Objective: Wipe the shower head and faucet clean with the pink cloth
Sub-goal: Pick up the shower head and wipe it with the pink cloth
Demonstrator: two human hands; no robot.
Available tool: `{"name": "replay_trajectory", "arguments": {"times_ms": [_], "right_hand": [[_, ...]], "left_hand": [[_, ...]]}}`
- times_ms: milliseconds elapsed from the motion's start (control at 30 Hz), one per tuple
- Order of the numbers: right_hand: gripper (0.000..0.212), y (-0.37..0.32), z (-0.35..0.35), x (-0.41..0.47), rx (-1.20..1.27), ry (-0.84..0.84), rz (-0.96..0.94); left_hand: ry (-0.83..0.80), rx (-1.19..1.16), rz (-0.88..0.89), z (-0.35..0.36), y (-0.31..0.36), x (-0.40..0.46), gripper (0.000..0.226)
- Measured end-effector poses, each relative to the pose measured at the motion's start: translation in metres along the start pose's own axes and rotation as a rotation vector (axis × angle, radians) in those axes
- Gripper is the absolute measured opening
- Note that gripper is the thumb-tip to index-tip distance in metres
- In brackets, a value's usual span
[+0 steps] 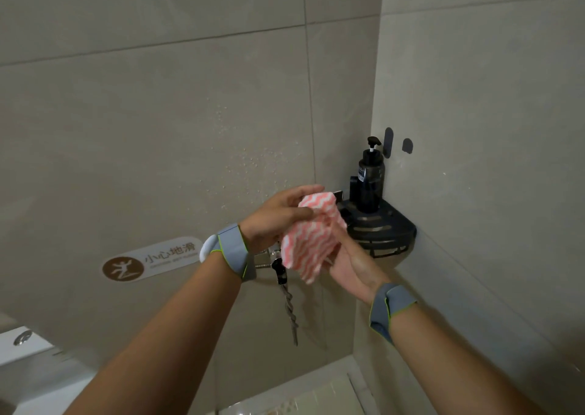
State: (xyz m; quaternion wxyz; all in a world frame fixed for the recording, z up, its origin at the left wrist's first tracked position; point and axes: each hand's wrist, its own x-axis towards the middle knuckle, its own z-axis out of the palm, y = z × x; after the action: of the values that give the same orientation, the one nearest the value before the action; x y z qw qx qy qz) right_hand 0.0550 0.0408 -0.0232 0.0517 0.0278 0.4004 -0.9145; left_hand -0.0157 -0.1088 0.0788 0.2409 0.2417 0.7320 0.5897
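Both hands hold the pink-and-white wavy-striped cloth bunched over the chrome wall faucet, at 9 o'clock from the black corner caddy. Left hand pinches its top; right hand cups it beneath. Risk: a sweep toward 3 o'clock could topple the dark pump bottle.

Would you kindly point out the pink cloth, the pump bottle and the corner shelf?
pink cloth (308,240): head view, middle of fabric.
pump bottle (369,183): head view, dark body.
corner shelf (384,229): head view, front rim.

Woven pink cloth (matt tiles)
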Motion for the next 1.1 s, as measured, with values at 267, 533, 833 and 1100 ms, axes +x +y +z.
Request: {"name": "replay_trajectory", "arguments": {"times_ms": [267, 533, 833, 1100], "right_hand": [[0.051, 0.004, 0.014, 0.014, 0.133, 0.033, 0.153], [0.060, 0.014, 0.031, 0.010, 0.232, 0.034, 0.317], [0.054, 0.008, 0.020, 0.019, 0.110, 0.318, -0.021], [0.064, 0.005, 0.005, 0.014, 0.088, 0.412, 0.089]], "left_hand": [[0.145, 0.060, -0.057, -0.004, -0.021, -0.001, 0.036], [0.144, 0.078, -0.027, -0.017, -0.032, 0.003, 0.048], [0.320, 0.825, 0.046, -0.045, -0.056, 0.016, 0.046], [0.110, 1.310, -0.232, -0.078, -0.067, 0.029, 0.062]]}}
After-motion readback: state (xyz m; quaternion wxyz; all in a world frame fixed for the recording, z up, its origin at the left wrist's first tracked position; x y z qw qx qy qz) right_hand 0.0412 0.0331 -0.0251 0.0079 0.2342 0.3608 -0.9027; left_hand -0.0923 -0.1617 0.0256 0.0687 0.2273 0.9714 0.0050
